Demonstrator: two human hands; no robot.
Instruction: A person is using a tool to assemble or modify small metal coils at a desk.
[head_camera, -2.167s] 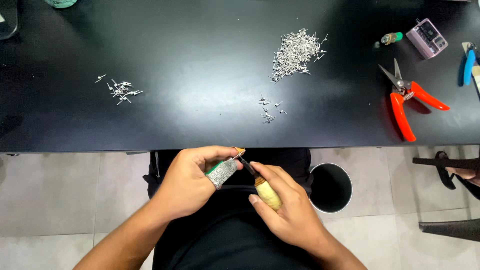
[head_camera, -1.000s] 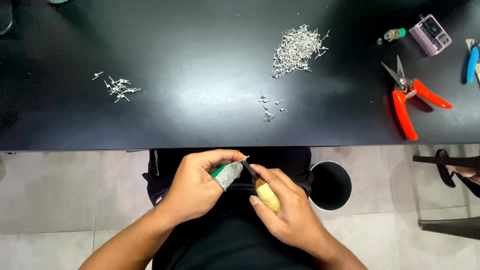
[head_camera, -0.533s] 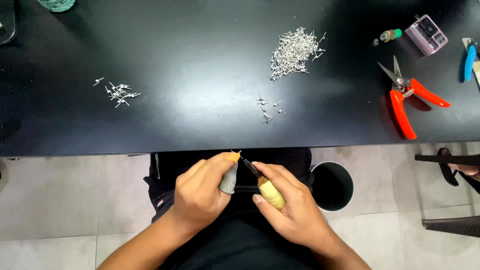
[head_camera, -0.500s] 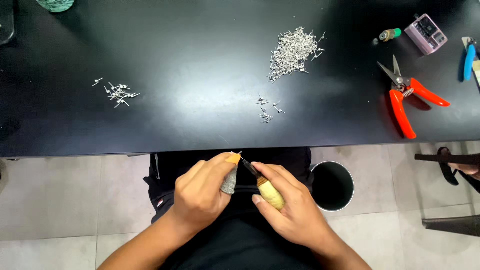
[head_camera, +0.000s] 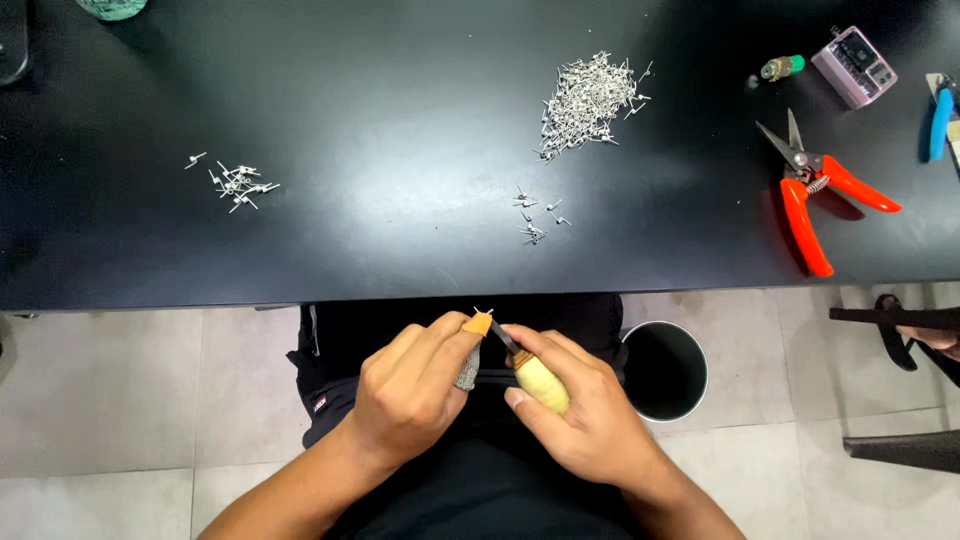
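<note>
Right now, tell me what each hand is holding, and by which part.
The right hand grips a small knife by its pale wooden handle. The left hand pinches a tiny metal piece at its fingertips, with a grey-covered thumb.

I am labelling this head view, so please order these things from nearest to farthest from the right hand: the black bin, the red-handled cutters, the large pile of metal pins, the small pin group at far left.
From the right hand:
1. Black bin, on the floor just beside it.
2. Large pile of metal pins, straight ahead on the table, and red-handled cutters, to the table's right: too close to call.
3. Small pin group, far left.

Both forearms angle inward over the lap; the left hand (head_camera: 415, 385) curls in a closed pinching grip, touching the fisted right hand (head_camera: 580, 415).
</note>
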